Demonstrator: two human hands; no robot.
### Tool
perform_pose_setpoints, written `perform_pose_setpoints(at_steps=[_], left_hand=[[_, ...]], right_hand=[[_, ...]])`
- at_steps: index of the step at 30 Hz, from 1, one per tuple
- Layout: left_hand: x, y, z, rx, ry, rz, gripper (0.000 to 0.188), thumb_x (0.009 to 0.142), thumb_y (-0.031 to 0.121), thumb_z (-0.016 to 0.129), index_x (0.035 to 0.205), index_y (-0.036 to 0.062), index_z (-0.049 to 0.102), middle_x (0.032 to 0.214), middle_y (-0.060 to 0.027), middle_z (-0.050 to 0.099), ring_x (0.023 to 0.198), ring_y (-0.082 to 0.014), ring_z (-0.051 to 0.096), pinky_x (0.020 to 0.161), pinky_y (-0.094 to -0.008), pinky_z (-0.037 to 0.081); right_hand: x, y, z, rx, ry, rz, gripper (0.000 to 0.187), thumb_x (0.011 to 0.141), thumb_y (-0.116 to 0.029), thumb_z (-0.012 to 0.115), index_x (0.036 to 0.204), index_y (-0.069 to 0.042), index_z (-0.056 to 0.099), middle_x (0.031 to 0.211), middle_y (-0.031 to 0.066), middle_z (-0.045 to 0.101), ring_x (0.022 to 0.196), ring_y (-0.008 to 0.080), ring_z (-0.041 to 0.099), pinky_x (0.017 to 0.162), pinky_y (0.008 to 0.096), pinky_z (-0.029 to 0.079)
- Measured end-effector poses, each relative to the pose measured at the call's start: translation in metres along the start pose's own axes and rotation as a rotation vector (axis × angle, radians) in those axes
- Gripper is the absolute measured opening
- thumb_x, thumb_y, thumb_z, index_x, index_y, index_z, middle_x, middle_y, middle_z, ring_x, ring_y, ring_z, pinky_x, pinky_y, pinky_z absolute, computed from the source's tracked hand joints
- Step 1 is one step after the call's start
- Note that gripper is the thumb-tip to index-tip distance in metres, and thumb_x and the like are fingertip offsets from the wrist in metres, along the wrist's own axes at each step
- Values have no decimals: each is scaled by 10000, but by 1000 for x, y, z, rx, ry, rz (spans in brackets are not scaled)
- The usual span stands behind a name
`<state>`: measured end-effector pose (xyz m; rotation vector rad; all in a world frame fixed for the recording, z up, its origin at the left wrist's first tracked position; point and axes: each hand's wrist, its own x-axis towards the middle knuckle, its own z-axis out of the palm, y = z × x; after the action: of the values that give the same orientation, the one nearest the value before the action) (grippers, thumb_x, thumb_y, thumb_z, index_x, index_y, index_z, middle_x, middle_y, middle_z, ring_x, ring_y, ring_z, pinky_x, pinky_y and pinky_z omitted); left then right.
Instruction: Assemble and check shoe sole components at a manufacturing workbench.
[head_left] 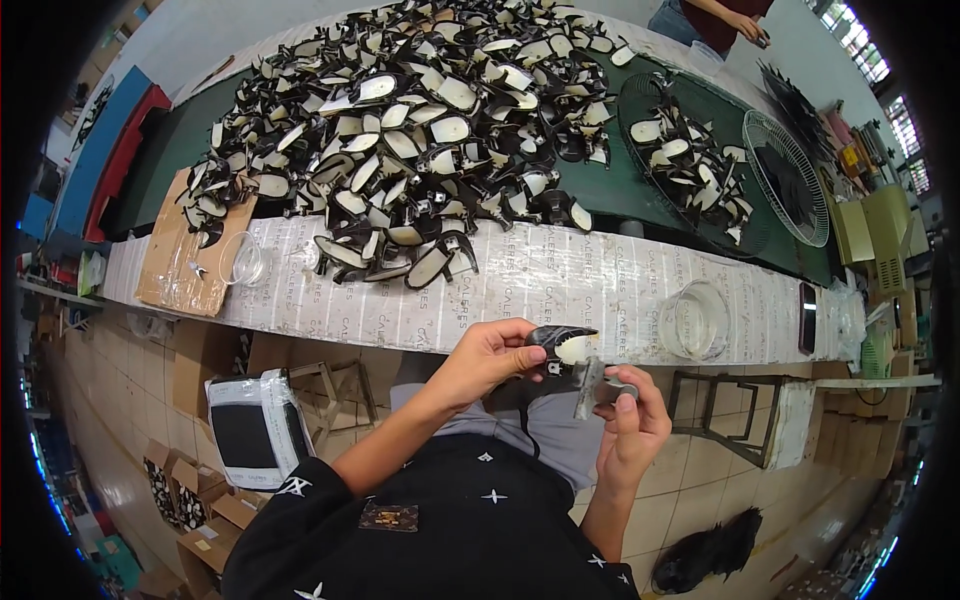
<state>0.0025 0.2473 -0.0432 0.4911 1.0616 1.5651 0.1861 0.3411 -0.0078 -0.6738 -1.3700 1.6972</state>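
Observation:
Over the front edge of the table, my left hand (488,362) is closed around a black shoe heel (545,338). The heel's cream-coloured face (574,349) points toward my right. A grey, brush-like tool (588,390) with a rounded grey end is pinched in my right hand (632,420). Its flat edge is close to the heel; whether they touch I cannot tell. Beyond my hands, a large heap of similar black heels with cream faces (400,145) covers the table's middle, some reaching the near paper-covered strip (500,290).
A clear round bowl (694,322) stands right of my hands, and a phone (807,318) lies farther right. Wire baskets (788,185), one holding heels, sit at the right. Cardboard (170,262) and a clear ring-shaped container (247,262) are left. Another person's hand (745,28) shows at far right.

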Motion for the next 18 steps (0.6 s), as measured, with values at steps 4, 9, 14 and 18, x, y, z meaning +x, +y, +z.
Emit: perform_pose_setpoints(at_steps=[4,9,14,18], left_hand=[[0,-3,3,-10,8,20,225,927,127,673,1080,-36,643,943,-53,677,830,-95,627,760,-237,522],[-1,0,10,7,3,18,225,916,119,685,1077,-36,656,952,-54,685,836,-92,625,763,-235,514],[-2,-2,12,48,21,28,221,910,109,690,1077,-34,661,953,-52,690,835,-86,620,762,-228,503],[-2,-1,14,50,41,39,214,906,106,694,1071,-27,666,945,-52,694,825,-78,612,751,-221,496]], right_hand=[[5,1,-4,-353,5,-164,223,868,-16,677,1083,42,676,1127,153,609,977,191,614,736,281,582],[6,-9,-3,-704,-50,-302,234,818,22,707,1053,21,703,1081,141,631,935,219,639,749,303,552],[7,-10,0,-782,-126,-393,260,798,33,725,1057,12,709,1077,145,629,901,243,651,754,312,545],[7,-8,1,-820,-91,-416,258,804,39,720,1060,15,706,1086,145,619,887,246,657,748,319,547]])
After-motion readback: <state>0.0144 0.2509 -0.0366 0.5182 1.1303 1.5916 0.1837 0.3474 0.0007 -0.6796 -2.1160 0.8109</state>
